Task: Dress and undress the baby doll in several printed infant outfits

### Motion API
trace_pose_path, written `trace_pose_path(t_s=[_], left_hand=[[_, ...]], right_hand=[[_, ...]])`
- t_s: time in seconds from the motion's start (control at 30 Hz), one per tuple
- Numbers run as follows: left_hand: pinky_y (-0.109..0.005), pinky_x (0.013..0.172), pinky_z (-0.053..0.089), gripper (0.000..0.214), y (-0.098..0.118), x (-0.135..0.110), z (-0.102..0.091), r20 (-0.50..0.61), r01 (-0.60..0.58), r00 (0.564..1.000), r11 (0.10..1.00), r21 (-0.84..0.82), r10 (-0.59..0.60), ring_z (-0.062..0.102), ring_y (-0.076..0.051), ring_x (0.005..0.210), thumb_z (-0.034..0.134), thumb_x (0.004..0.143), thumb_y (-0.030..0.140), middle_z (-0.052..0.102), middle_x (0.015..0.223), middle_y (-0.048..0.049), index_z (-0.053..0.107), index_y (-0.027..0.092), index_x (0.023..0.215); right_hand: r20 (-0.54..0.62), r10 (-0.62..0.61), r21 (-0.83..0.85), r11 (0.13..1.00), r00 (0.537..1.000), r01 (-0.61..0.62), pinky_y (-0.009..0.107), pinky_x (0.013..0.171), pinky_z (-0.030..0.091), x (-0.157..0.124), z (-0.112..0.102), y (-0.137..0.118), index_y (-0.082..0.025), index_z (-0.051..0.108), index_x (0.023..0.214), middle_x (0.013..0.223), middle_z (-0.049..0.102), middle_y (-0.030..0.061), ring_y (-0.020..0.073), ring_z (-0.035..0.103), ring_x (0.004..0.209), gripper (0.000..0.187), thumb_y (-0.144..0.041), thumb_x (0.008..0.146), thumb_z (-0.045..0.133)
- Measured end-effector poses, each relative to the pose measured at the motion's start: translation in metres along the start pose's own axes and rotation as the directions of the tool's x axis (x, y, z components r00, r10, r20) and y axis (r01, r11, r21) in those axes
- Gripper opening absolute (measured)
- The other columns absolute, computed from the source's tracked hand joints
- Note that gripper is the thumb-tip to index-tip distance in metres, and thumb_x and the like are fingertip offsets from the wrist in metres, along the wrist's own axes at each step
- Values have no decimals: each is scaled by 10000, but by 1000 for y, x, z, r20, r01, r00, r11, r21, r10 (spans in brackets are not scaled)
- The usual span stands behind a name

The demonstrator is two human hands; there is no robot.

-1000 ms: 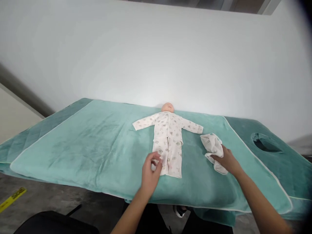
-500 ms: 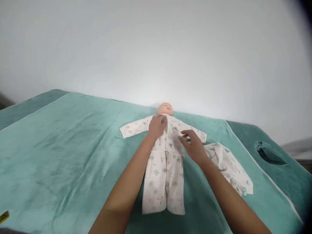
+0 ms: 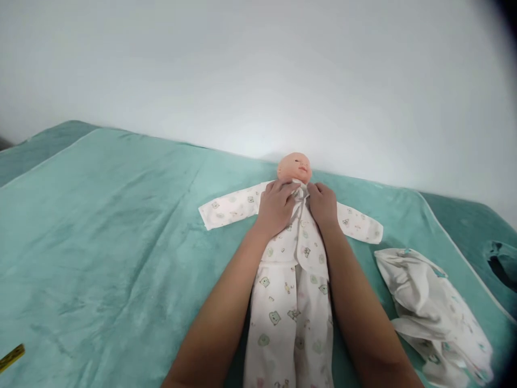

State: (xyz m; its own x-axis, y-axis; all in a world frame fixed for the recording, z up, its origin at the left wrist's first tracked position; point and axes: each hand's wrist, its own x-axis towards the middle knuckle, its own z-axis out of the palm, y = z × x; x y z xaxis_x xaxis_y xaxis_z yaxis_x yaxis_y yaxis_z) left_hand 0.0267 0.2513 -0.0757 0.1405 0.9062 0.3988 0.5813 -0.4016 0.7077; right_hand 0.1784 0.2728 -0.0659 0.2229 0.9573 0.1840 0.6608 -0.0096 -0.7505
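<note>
A baby doll (image 3: pixel 293 166) lies on its back, dressed in a white long-sleeved baby shirt (image 3: pixel 286 245) with small animal prints. Matching baby trousers (image 3: pixel 274 323) cover its legs and run off the bottom of the view. At the neckline, my left hand (image 3: pixel 278 205) is closed on the shirt's front, its fingers bent just under the doll's chin. Facing it across the front opening, my right hand (image 3: pixel 323 203) grips the other side of the collar. The fingertips are partly hidden, so the exact hold on the cloth is hard to see.
A crumpled white printed cloth (image 3: pixel 428 307) lies right of the doll. Beneath everything spreads a green sheet (image 3: pixel 121 242), with a white wall (image 3: pixel 242 70) behind. A dark hole (image 3: pixel 503 269) shows at the far right, and a yellow strip (image 3: pixel 12 357) at lower left.
My right hand has moved from above the doll's side to the collar and closed there. The left hand stays at the neckline. The view has come closer to the doll.
</note>
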Motion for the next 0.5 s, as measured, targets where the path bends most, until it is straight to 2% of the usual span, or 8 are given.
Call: trace_pose_path(t_s=[0.1, 0.17, 0.27, 0.37, 0.5], left_hand=[[-446, 1153, 353, 317, 7, -7, -5, -11, -7, 1000, 1000, -24, 7, 473, -238, 1304, 479, 956, 204, 590, 1384, -31, 690, 269, 1184], [-452, 1158, 349, 291, 8, -15, -9, -5, -16, 1000, 999, -48, 16, 462, -238, 1330, 474, 977, 257, 589, 1393, -31, 709, 275, 1148], [-477, 1169, 330, 342, 6, -28, -12, 27, -45, 999, 997, -56, 46, 412, -245, 1388, 424, 996, 270, 537, 1466, -30, 692, 286, 1208], [-496, 1173, 316, 398, 4, -37, -13, 57, -82, 995, 996, -40, 84, 371, -251, 1423, 377, 1001, 237, 481, 1523, -39, 661, 289, 1273], [-505, 1174, 309, 404, 3, -38, -12, 68, -76, 995, 997, -14, 77, 362, -252, 1427, 363, 1010, 253, 475, 1525, -31, 661, 313, 1276]], right_hand=[[-90, -3, 96, 995, 996, 12, 289, 604, 307, -26, -10, 0, -224, 409, 624, 579, 451, -43, 142, 406, 612, 387, -461, 924, 472], [-94, -58, 96, 993, 994, 67, 288, 620, 322, -45, -17, -3, -225, 445, 659, 607, 480, -40, 147, 429, 632, 391, -512, 925, 469], [4, -176, -27, 984, 984, 176, 292, 637, 321, -69, -24, -11, -225, 479, 709, 686, 535, -25, 153, 455, 656, 394, -567, 902, 512], [90, -221, -197, 952, 971, 235, 295, 623, 278, -81, -25, -14, -223, 465, 721, 744, 546, -12, 153, 442, 659, 369, -534, 905, 541], [107, -228, -215, 945, 968, 247, 305, 628, 276, -78, -22, -7, -225, 473, 746, 755, 552, -5, 163, 463, 684, 307, -439, 966, 465]])
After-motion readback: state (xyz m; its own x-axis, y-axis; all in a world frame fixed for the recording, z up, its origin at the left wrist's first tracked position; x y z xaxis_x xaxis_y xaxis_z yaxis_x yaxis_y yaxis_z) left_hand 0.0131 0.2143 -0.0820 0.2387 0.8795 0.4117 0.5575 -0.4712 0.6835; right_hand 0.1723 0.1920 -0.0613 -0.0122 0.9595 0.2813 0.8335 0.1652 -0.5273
